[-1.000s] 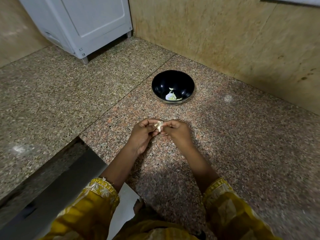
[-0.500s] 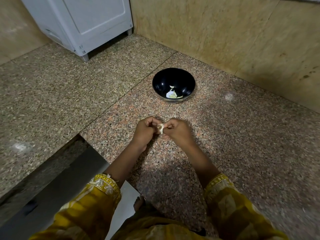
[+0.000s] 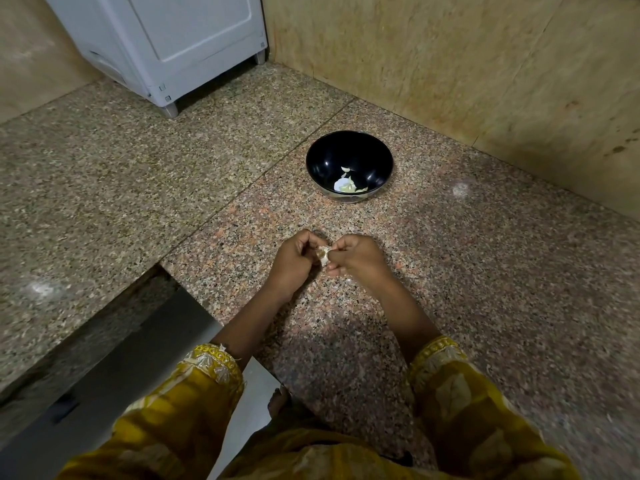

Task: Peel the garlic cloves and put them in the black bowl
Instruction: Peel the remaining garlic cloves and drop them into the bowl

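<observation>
We see a speckled granite surface (image 3: pixel 485 271) meeting beige stone walls (image 3: pixel 450 57), a white appliance (image 3: pixel 173 39) standing on short feet.

Single view: wide-angle camera worn on person's head. Faces forward and steeply down along both forearms. Left hand (image 3: pixel 294 263) and right hand (image 3: pixel 358 259) meet on garlic clove (image 3: pixel 323 255) at frame centre, at arm's reach from lens. Black bowl (image 3: pixel 349 157) sits farther out, above centre. Granite surface (image 3: pixel 502 278) fills most of frame. Wall (image 3: pixel 450 57) spans top right, white appliance (image 3: pixel 180 39) top left. Yellow sleeves (image 3: pixel 194 396) lie nearest lens, at bottom edge.
</observation>
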